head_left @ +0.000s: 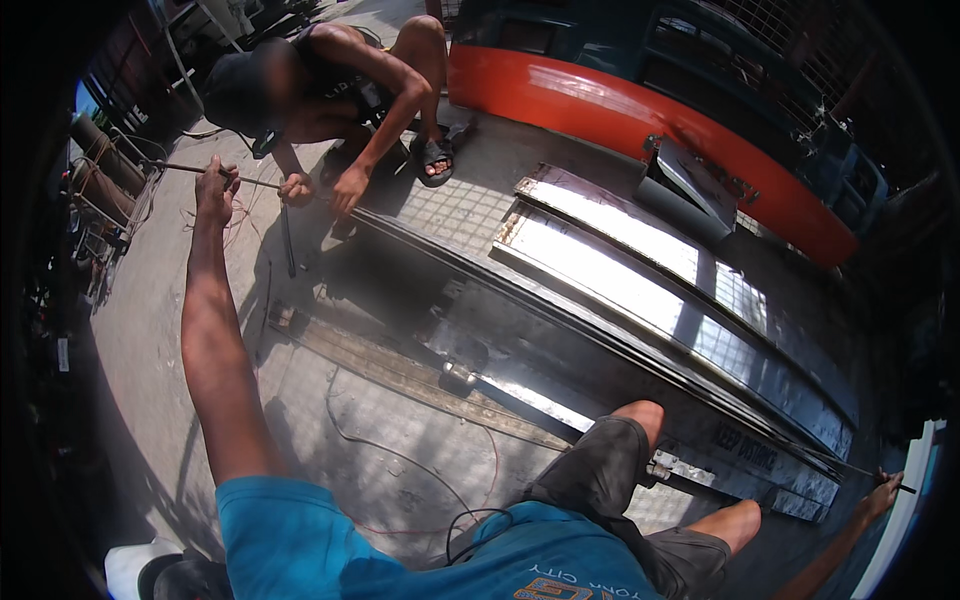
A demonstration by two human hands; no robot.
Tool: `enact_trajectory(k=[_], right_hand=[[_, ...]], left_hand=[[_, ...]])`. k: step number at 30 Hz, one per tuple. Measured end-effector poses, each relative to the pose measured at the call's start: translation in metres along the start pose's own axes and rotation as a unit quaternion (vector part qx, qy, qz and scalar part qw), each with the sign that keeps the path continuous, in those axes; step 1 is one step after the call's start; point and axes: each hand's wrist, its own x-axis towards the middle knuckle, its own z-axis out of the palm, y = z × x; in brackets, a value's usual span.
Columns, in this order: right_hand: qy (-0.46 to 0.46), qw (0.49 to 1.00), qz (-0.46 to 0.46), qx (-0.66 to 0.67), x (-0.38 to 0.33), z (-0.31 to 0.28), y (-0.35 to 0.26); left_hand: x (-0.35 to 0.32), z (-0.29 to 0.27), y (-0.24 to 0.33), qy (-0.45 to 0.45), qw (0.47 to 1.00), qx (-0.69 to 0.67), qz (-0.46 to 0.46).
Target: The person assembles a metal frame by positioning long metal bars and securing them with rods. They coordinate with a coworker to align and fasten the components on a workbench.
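Outstretched, the left hand (215,190) is closed on a thin metal rod (180,168) over the concrete floor (150,330), beside a crouching co-worker's hands (322,187); the right hand (882,492) pinches a thin rod end by the long metal panel (640,330)'s far corner. Holding both ends level and taut seems wise

Right hand (882,495) small, grip unclear

A long metal frame (560,300) lies across the ground between the person's left hand (215,190) far ahead-left and right hand (882,493) at the near right, with a crouching co-worker (330,90) behind its far end.
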Motion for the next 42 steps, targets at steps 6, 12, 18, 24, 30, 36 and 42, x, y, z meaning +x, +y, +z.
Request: enact_trajectory(k=[6,12,18,24,30,36,42], right_hand=[[0.004,1.0,-0.013,-0.023,-0.017,0.003,-0.013],[-0.046,0.999,-0.015,0.016,-0.01,0.017,-0.011],[-0.025,1.0,0.004,0.005,-0.003,0.011,-0.008],[-0.018,0.998,0.047,0.021,0.02,-0.011,0.026],[-0.041,0.997,0.028,0.061,0.069,-0.049,0.055],[-0.04,0.999,0.001,0.034,0.052,-0.038,0.078],[-0.031,0.998,-0.007,0.061,0.073,-0.025,0.088]], left_hand=[[-0.01,-0.001,0.004,-0.069,0.996,-0.054,-0.025],[-0.05,0.005,-0.038,-0.095,0.99,-0.086,-0.056],[-0.053,0.038,-0.02,-0.079,0.996,-0.028,-0.014],[-0.049,0.058,-0.024,-0.107,0.988,0.093,-0.062],[-0.056,0.053,-0.049,-0.03,0.994,0.092,-0.047],[-0.112,0.059,-0.049,-0.046,0.987,0.133,-0.078],[-0.12,0.033,-0.03,0.053,0.995,0.076,0.048]])
